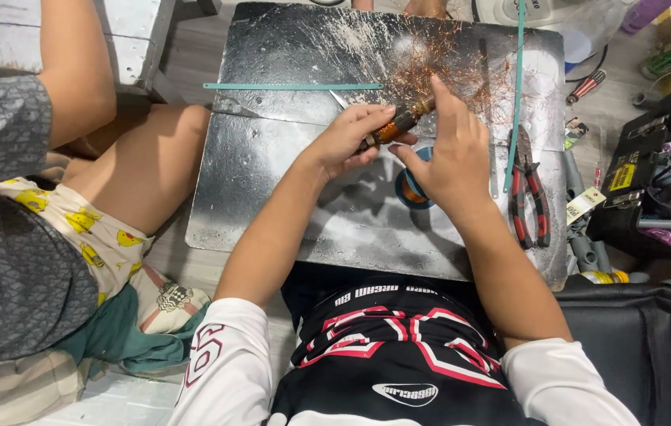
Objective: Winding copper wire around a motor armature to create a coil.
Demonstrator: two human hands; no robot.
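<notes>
Left hand (351, 138) is gripping a copper-wound armature (400, 122) over the metal worktop (288, 197); right hand (450, 154) is pinching at its end. Loose copper wire (446, 67) is already piling up, windings remaining.

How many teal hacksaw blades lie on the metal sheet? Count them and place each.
2. One teal blade lies flat across the metal sheet at upper left; the other blade runs top to bottom near its right edge. None seems hidden.
</notes>
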